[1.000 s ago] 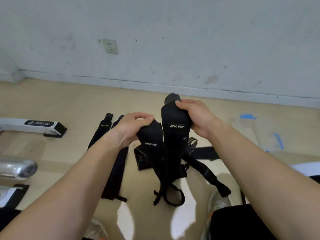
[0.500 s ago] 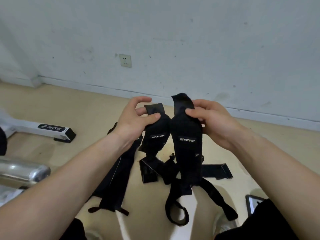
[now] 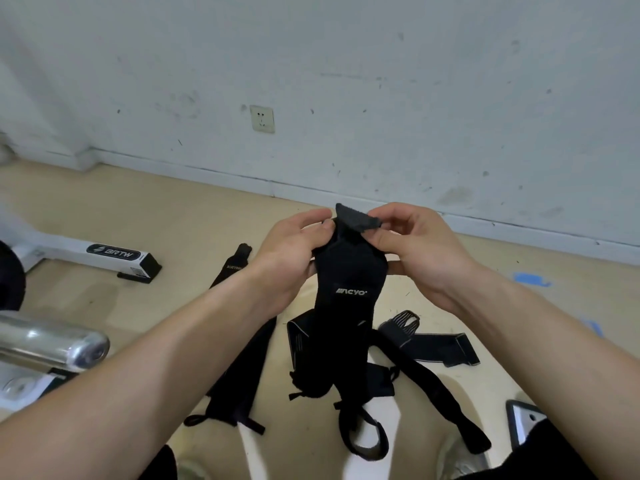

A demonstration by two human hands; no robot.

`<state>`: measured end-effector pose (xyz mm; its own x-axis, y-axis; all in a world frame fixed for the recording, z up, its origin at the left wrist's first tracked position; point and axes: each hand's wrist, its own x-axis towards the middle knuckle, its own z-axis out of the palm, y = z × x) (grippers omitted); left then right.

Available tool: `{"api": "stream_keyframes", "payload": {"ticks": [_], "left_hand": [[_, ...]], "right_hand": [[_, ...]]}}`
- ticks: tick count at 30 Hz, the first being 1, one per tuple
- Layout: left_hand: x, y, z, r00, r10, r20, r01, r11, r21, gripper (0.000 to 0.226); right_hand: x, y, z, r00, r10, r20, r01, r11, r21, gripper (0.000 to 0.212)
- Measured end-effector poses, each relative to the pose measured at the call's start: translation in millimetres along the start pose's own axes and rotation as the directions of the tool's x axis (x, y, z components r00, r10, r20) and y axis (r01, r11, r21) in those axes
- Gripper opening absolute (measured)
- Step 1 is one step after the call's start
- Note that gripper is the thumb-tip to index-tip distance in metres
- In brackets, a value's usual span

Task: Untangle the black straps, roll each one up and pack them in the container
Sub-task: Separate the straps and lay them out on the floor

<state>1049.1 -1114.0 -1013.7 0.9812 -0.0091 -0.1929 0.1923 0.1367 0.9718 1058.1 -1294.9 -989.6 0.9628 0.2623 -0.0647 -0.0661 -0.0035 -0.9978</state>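
Observation:
A black padded strap (image 3: 349, 285) with a white logo hangs upright in front of me, its loops trailing down to the floor. My left hand (image 3: 291, 251) and my right hand (image 3: 412, 244) both pinch its folded top end, thumbs on the near side. Behind it more black straps lie in a tangle (image 3: 311, 358) on the tan floor. A separate long black strap (image 3: 239, 368) lies under my left forearm. Another flat strap (image 3: 440, 348) lies to the right. No container is in view.
A white machine foot (image 3: 104, 254) with a black cap stands on the left; a chrome bar end (image 3: 52, 341) lies nearer. The wall with a socket (image 3: 262, 118) is close ahead. Blue tape (image 3: 531, 279) marks the floor. A grey-rimmed flat object (image 3: 523, 420) lies at bottom right.
My left hand has let go of the second padded strap and joined the right at the top of the logo strap. The strap's tip is now folded over.

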Motion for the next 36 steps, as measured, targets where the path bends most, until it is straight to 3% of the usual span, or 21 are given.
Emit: {"api": "stream_keyframes", "payload": {"ticks": [3,15,22,26,29,34,36], "left_hand": [[-2.7,-0.2,1.9,1.0,0.014,0.025,-0.016,0.998,0.055,0.03],[-10.5,0.9,13.2,0.998,0.003,0.062,-0.004,1.0,0.016,0.03],[-14.5,-4.8,17.3,0.997,0.02,0.077,-0.024,0.998,0.055,0.049],[-14.4,-11.5,16.5,0.997,0.061,0.038,-0.064,0.994,0.085,0.046],[-16.2,-11.5,17.1,0.995,0.069,0.073,-0.075,0.993,0.093,0.048],[-19.8,-14.9,19.7,0.99,0.061,0.13,-0.078,0.988,0.131,0.055],[-19.7,-17.4,20.9,0.989,0.055,0.138,-0.073,0.989,0.131,0.056]], "right_hand": [[0.0,1.1,-0.1,1.0,0.007,-0.03,-0.008,1.0,-0.014,0.012],[-2.8,7.3,1.3,0.99,0.039,-0.134,-0.043,0.999,-0.024,0.01],[-2.1,13.0,4.0,0.978,0.045,-0.206,-0.071,0.991,-0.117,0.013],[-0.7,13.8,1.6,0.967,0.209,-0.145,-0.23,0.962,-0.149,0.025],[-0.4,15.9,1.2,0.973,0.226,-0.053,-0.233,0.947,-0.22,0.041],[0.5,14.8,-0.1,0.991,0.069,-0.116,-0.079,0.993,-0.092,0.006],[3.0,16.5,-3.8,0.992,0.028,-0.122,-0.039,0.995,-0.087,0.005]]}}
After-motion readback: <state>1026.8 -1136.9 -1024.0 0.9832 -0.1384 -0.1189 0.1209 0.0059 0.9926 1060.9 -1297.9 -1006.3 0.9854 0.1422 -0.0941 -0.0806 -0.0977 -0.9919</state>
